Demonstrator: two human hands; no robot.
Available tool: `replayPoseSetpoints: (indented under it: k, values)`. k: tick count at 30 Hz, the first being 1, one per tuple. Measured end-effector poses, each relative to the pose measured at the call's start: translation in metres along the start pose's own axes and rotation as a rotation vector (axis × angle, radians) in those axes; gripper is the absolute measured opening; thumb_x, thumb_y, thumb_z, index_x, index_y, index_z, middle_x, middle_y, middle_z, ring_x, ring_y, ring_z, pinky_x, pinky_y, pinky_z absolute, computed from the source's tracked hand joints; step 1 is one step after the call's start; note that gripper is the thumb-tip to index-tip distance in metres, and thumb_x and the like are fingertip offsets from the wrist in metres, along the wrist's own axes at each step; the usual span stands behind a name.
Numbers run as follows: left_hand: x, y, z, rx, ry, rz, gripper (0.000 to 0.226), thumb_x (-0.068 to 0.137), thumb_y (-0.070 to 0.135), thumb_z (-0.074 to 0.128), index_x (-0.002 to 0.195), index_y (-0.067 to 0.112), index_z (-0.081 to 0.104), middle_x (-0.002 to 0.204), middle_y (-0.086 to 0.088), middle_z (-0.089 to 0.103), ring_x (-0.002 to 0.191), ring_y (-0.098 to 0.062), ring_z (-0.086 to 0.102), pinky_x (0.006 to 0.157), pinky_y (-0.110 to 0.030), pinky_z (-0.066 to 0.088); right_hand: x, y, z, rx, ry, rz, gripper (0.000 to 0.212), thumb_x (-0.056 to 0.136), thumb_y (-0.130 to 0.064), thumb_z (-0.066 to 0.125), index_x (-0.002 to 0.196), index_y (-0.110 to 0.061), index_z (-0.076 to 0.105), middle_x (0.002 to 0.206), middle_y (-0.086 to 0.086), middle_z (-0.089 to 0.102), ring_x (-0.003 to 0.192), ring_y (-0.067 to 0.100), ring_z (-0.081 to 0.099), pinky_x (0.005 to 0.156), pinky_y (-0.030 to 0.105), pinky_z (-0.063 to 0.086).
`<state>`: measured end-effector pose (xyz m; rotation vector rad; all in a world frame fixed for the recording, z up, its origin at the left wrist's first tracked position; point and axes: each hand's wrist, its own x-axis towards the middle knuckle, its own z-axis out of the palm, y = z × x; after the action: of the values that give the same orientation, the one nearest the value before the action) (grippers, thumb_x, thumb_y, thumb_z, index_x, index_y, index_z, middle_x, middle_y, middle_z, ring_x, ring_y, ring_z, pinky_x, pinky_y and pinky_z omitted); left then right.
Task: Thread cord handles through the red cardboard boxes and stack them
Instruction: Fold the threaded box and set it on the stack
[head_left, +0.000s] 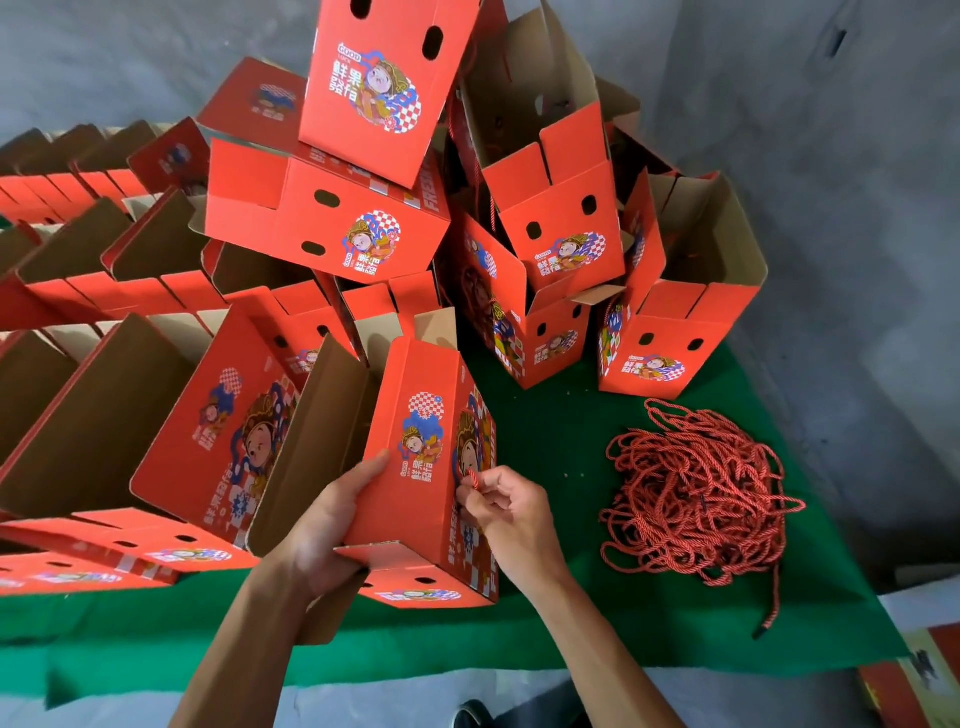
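Observation:
A red cardboard box (423, 499) with cartoon prints stands tilted on the green cloth (545, 431) near the front edge. My left hand (327, 525) grips its left panel, thumb on the red face and fingers under the lower flap. My right hand (506, 506) pinches the end of a red twisted cord (471, 478) against the box's right side. A loose heap of red cords (696, 499) lies to the right on the cloth.
Several open red boxes are stacked high at the back centre (358, 218) and right (670, 322). Rows of open boxes (104, 291) fill the left side. A grey wall stands behind and right. A shoe (470, 714) shows on the floor below.

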<state>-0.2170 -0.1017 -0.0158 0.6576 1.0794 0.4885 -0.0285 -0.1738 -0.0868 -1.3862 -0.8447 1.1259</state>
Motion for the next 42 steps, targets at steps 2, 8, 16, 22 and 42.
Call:
replayPoseSetpoints:
  k: [2,8,16,22,42]
  values:
    - [0.002,0.001,0.004,-0.057,0.003,-0.003,0.074,0.091,0.072,0.050,0.131,0.013,0.069,0.130,-0.023,0.068,0.119,-0.043,0.066,0.105,-0.060,0.049,0.001,0.001,-0.002,-0.014,-0.005,0.003,0.006,0.098,-0.020,0.071,0.095,-0.017,0.075,0.094,-0.003,0.078,0.090,0.012,0.073,0.083,0.029,0.060]
    - [0.011,-0.002,0.032,0.278,-0.088,-0.018,0.055,0.105,0.048,0.046,0.117,0.002,0.074,0.119,-0.028,0.071,0.111,-0.039,0.069,0.105,-0.052,0.050,-0.004,0.006,-0.011,0.078,0.079,0.020,0.019,0.101,-0.026,0.066,0.098,-0.011,0.077,0.091,0.001,0.079,0.083,0.015,0.076,0.068,0.020,0.056]
    - [0.032,-0.012,0.075,0.974,-0.025,0.249,0.019,0.099,0.012,0.067,0.100,-0.006,0.074,0.093,-0.020,0.076,0.080,-0.022,0.076,0.075,-0.033,0.064,-0.010,0.022,-0.022,0.085,0.120,-0.067,0.015,0.102,-0.017,0.065,0.112,-0.020,0.076,0.106,0.002,0.069,0.095,0.021,0.076,0.078,0.025,0.061]
    - [0.036,-0.003,0.093,1.100,0.003,0.372,0.022,0.095,0.009,0.069,0.112,-0.005,0.071,0.110,-0.020,0.073,0.103,-0.031,0.071,0.093,-0.047,0.057,-0.023,0.010,-0.028,0.026,0.046,-0.059,0.048,0.095,-0.062,0.055,0.134,-0.034,0.064,0.125,-0.008,0.070,0.113,0.007,0.069,0.088,0.017,0.055]
    - [0.070,-0.019,0.244,0.826,-0.238,0.301,0.033,0.099,0.032,0.053,0.078,0.011,0.067,0.074,0.000,0.067,0.068,-0.011,0.063,0.064,-0.022,0.049,-0.063,0.020,-0.146,-0.244,0.673,-0.307,0.037,0.084,-0.053,0.081,0.108,-0.034,0.060,0.108,-0.010,0.066,0.100,0.013,0.066,0.085,0.022,0.054]
